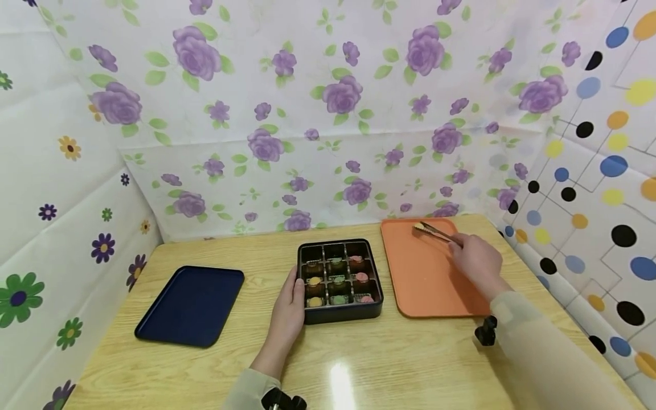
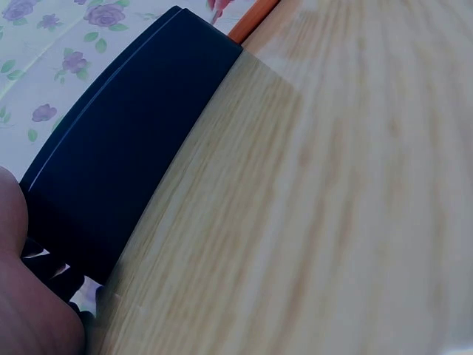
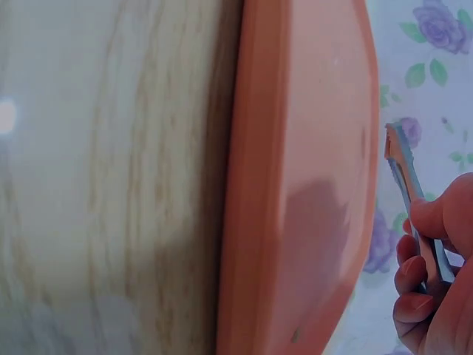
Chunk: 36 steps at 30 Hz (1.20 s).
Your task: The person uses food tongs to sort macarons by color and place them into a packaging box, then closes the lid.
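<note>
A black box with a grid of compartments sits mid-table, and small coloured pieces lie in most of the cells. My left hand lies flat against its left wall, fingers straight. The palm shows at the lower left of the left wrist view. My right hand grips a pair of tongs over the far part of the orange tray. A small pale bit shows at the tong tips. The right wrist view shows fingers curled round the tongs beside the tray.
A dark blue tray lies at the left of the wooden table. Flowered and dotted sheets wall in the table on three sides. Small black camera mounts sit at both wrists.
</note>
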{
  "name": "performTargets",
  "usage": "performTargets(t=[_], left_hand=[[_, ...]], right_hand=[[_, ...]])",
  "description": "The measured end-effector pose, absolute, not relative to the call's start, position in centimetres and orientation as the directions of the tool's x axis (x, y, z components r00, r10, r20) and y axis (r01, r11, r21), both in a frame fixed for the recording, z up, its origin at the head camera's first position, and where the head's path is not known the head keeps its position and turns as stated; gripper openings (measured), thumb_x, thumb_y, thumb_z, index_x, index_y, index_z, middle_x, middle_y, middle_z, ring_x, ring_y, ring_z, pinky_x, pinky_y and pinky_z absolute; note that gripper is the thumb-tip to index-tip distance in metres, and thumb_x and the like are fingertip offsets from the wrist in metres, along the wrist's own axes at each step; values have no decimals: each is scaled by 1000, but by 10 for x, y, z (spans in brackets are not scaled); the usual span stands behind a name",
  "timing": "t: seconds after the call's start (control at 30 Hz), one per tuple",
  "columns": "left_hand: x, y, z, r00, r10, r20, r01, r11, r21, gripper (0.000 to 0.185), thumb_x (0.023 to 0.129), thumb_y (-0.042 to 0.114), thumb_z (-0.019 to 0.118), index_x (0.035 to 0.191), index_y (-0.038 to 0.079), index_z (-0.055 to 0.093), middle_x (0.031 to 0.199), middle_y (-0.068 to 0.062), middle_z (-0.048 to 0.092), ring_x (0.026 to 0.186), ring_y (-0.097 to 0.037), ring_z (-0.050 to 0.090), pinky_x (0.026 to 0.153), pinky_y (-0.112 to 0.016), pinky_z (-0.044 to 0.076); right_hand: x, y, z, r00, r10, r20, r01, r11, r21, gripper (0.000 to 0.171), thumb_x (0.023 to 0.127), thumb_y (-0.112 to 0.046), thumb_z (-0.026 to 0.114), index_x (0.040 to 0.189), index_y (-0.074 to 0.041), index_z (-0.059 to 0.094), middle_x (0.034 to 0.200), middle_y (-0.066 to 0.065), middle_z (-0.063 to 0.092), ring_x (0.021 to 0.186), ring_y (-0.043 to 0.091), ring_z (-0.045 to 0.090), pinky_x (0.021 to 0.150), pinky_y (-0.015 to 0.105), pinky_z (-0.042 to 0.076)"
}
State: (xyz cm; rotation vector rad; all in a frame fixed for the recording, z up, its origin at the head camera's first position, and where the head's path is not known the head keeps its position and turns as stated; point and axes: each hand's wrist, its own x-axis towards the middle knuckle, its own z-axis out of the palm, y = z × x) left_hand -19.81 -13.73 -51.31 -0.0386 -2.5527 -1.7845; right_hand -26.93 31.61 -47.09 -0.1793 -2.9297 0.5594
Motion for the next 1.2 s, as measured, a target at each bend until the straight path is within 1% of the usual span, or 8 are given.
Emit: performTargets(t=[0.17, 0.37, 0.43, 0.67, 0.77, 0.87, 1.0, 1.2], left_hand=[[-198, -137, -511, -999, 13, 41, 43, 350, 936, 61, 123, 43, 34, 179, 18, 24, 182, -11, 24, 165, -41, 23, 131, -66, 24], [-198, -138, -512, -999, 11, 39, 40, 343, 938, 61, 123, 42, 34, 179, 19, 23, 182, -11, 23, 166, -41, 23, 131, -66, 23], [-198, -137, -513, -999, 11, 34, 35, 339, 940, 61, 123, 43, 34, 179, 19, 23, 182, -10, 23, 166, -40, 23, 131, -65, 23], [-197, -141, -515, -999, 3, 32, 31, 332, 943, 61, 123, 42, 34, 179, 18, 23, 182, -11, 23, 166, -40, 22, 131, -66, 22], [-196, -142, -516, -1000, -3, 30, 27, 329, 944, 61, 124, 41, 34, 179, 18, 23, 182, -11, 23, 166, -40, 22, 132, -65, 22], [-197, -141, -515, -999, 2, 34, 33, 327, 944, 61, 124, 41, 34, 178, 18, 24, 182, -11, 24, 166, -40, 22, 131, -65, 23], [-198, -140, -514, -999, 8, 40, 40, 325, 945, 60, 124, 40, 35, 178, 18, 24, 182, -11, 24, 166, -40, 22, 131, -65, 23], [-200, -138, -512, -998, 16, 55, 57, 323, 945, 60, 124, 39, 35, 178, 16, 24, 181, -10, 25, 166, -38, 23, 132, -63, 24]], right_hand=[[-261, 306, -465, -973, 98, 208, 11, 924, -383, 38, 116, -31, 61, 146, -9, 72, 124, 24, 76, 77, 31, 69, 55, 42, 46], [-249, 285, -452, -959, 58, 276, -57, 919, -391, 38, 114, -29, 65, 145, -8, 73, 127, 25, 75, 89, 38, 73, 59, 47, 54], [-246, 279, -448, -957, 44, 286, -76, 916, -394, 37, 114, -29, 66, 145, -8, 73, 128, 23, 75, 91, 38, 74, 61, 48, 55], [-239, 253, -434, -955, -19, 297, -152, 889, -431, 35, 114, -27, 67, 144, -10, 75, 124, 17, 79, 81, 29, 73, 57, 43, 52], [-239, 242, -433, -951, -50, 305, -184, 884, -430, 35, 114, -28, 67, 143, -11, 75, 124, 18, 78, 84, 30, 74, 59, 44, 53], [-238, 232, -433, -947, -66, 313, -199, 887, -417, 36, 114, -29, 67, 144, -11, 75, 125, 19, 77, 92, 32, 74, 64, 46, 56], [-238, 218, -432, -950, -71, 305, -199, 889, -412, 37, 114, -32, 68, 144, -11, 75, 122, 18, 76, 90, 30, 73, 63, 44, 54], [-238, 197, -431, -953, -84, 292, -205, 886, -415, 38, 113, -33, 69, 145, -13, 75, 112, 12, 76, 76, 22, 65, 56, 38, 46]])
